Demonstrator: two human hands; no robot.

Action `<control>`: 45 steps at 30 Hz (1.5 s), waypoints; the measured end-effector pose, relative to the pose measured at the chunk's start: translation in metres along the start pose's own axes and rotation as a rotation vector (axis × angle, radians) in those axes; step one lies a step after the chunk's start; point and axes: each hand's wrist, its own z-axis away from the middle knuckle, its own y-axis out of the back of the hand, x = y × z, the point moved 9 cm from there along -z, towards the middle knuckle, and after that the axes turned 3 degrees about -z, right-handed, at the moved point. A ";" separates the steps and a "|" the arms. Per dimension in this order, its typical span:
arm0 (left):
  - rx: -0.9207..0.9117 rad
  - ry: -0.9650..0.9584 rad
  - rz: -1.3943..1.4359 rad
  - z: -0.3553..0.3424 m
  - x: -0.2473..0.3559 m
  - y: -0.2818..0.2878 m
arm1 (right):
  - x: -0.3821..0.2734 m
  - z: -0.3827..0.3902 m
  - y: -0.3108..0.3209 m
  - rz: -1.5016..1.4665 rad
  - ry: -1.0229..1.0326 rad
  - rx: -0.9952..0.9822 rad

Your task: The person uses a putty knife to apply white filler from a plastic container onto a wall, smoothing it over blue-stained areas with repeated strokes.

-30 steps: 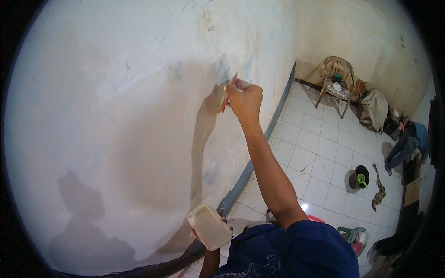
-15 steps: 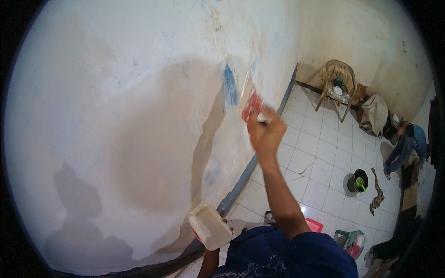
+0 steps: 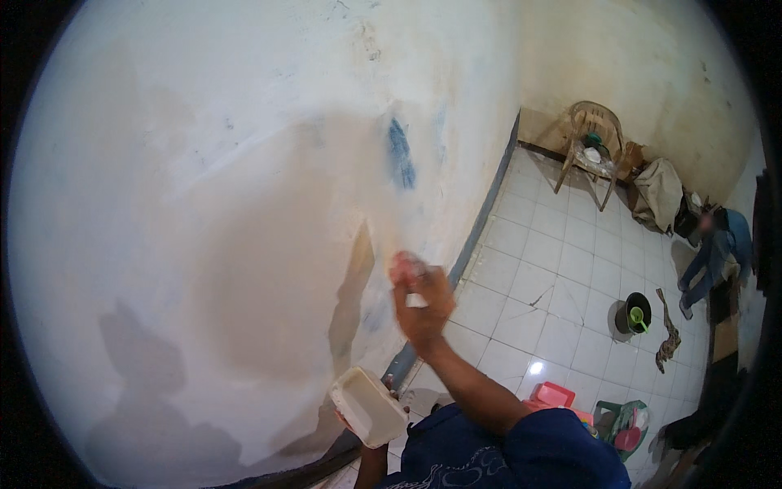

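My right hand (image 3: 425, 314) is closed round a red putty scraper (image 3: 405, 269), smeared by motion, close to the lower part of the white wall (image 3: 269, 187). Whether its edge touches the wall I cannot tell. Above it, a blue streak (image 3: 400, 155) marks the wall. Down near the wall's foot, my left hand (image 3: 397, 401) grips an off-white rectangular tub (image 3: 383, 407), tilted so its inside shows, with pale matter in it. Most of the left hand's fingers lie hidden behind the tub.
A grey-blue skirting (image 3: 481, 244) runs along the wall above a tiled floor (image 3: 521, 301). To the right stand a dark bucket (image 3: 626, 314) with a green dipper, a cloth strip (image 3: 669, 334) and pink containers (image 3: 555, 395). Farther back are a cluttered chair (image 3: 593, 147) and a seated person (image 3: 717, 253).
My right hand has moved down and to the left along the wall with the scraper, away from the blue streak. My left hand and the tub have stayed nearly in place.
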 end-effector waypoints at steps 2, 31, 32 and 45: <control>0.036 -0.072 -0.069 0.007 0.015 0.024 | 0.055 0.000 0.019 -0.104 -0.447 0.077; -0.019 -0.005 -0.116 0.000 -0.011 0.030 | 0.090 -0.136 0.028 -0.666 -0.672 0.361; 0.002 -0.015 -0.114 0.000 -0.008 0.038 | 0.112 -0.115 0.028 -0.710 -0.784 0.370; -0.071 0.082 -0.155 -0.008 -0.020 0.003 | 0.076 -0.067 -0.030 0.067 0.102 0.149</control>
